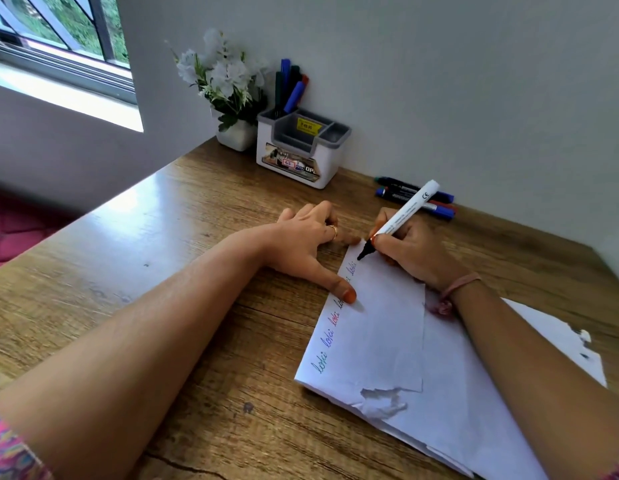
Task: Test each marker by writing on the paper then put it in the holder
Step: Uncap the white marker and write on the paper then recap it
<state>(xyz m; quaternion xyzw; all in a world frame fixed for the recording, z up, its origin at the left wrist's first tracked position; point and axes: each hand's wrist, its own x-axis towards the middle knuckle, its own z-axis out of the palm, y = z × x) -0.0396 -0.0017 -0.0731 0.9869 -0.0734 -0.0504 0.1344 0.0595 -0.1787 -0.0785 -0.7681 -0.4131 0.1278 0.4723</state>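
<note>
My right hand [410,252] grips a white marker [403,216] with a black tip, and the tip touches the far corner of the white paper [387,327]. My left hand [311,244] lies flat, thumb pressing the paper's left edge, fingers on the desk. Several short words in green, blue and red run along that edge. The white and grey holder [297,147] stands against the wall with several markers [290,86] upright in its back compartment. More capped markers [415,197] lie on the desk beyond my right hand.
A white pot of white flowers [225,84] stands left of the holder. The wooden desk [197,306] meets the wall at the back. A window is at the upper left. The paper's near edge is torn and crumpled.
</note>
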